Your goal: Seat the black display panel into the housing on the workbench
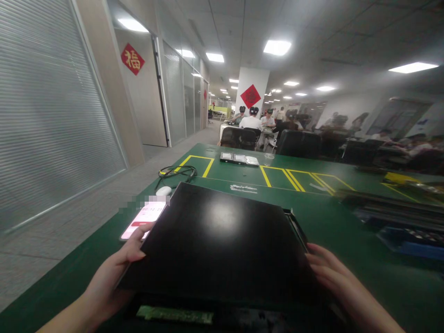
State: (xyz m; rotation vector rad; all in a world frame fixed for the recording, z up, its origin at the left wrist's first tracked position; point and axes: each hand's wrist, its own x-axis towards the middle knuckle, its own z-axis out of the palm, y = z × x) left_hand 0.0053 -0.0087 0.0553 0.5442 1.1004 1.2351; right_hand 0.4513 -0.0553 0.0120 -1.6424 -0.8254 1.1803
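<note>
A large flat black cover point(208, 240) with a dull sheen fills the space before me. My left hand point(114, 268) grips its left edge, the thumb on top and the other fingers partly hidden. At the opposite edge, my right hand point(333, 273) presses its fingers against the side. Under the cover shows a dark case point(298, 226), its rim visible at the right. Along the near side, a green strip point(175, 314), perhaps a circuit board, lies in shadow. How the cover sits on the case cannot be made out.
A lit phone point(147, 217), a white rounded object point(163, 190) and a coiled black cable point(177, 173) lie at left. Hard drives point(239, 159) rest farther back on the green table point(222, 185). Blurred dark parts and a blue tray point(416, 240) are at right. People point(251, 121) sit beyond.
</note>
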